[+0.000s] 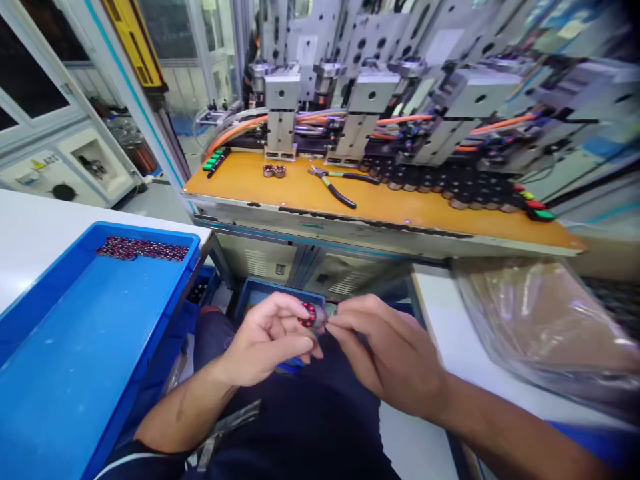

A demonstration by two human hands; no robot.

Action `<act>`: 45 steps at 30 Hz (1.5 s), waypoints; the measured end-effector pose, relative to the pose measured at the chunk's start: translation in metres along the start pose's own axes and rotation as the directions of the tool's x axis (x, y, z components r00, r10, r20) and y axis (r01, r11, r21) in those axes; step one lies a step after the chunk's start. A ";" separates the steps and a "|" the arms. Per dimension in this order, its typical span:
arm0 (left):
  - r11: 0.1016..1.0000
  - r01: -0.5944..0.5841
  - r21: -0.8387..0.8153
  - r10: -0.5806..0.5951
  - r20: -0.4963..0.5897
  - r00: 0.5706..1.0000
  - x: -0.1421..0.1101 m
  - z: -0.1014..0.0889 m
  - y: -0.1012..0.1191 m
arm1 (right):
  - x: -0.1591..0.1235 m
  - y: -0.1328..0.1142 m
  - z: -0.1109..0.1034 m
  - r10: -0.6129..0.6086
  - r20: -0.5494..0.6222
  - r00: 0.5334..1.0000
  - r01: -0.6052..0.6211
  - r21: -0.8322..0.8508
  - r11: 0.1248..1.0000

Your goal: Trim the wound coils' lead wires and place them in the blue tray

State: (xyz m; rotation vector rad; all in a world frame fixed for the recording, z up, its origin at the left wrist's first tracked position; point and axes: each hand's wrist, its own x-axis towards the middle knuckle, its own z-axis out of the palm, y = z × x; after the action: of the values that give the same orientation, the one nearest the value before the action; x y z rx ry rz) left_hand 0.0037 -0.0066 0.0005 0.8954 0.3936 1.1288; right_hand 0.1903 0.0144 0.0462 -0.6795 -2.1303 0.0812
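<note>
In front of my lap, my left hand point(273, 337) holds a small round motor stator point(313, 315) with red and dark segments around its rim. The fingers grip its left side, and part of it is blurred. My right hand point(385, 340) is close against the stator's right side, its thumb and fingertips pinched together. Whatever lies in that pinch, perhaps a thin wire, is too small to make out.
On the left table stands a blue tray point(85, 333) with rows of stators point(143, 249) at its far end. The orange bench point(240, 180) bears pliers point(340, 183), two copper-wound stators point(274, 171) and several dark cylindrical parts point(450, 187) below machinery. Clear plastic bags point(545, 320) lie at right.
</note>
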 end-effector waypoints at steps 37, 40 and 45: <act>0.988 0.093 0.122 -0.093 -0.004 0.996 0.019 0.009 -0.003 | -0.005 0.007 -0.014 0.182 -0.017 0.983 -0.172 0.252 0.952; 0.978 -0.063 0.198 0.080 -0.077 0.994 0.019 0.010 -0.006 | -0.007 0.006 -0.011 0.283 -0.071 0.956 -0.258 0.253 0.933; 0.940 -0.228 0.255 0.261 -0.101 0.960 0.021 0.016 -0.007 | -0.009 0.005 -0.005 0.346 -0.107 0.932 -0.297 0.322 0.899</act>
State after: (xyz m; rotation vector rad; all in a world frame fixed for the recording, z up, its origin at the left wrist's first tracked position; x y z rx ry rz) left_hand 0.0276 0.0050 0.0076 1.1081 0.5494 1.3960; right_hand 0.2007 0.0129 0.0417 -0.8198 -1.7811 0.5059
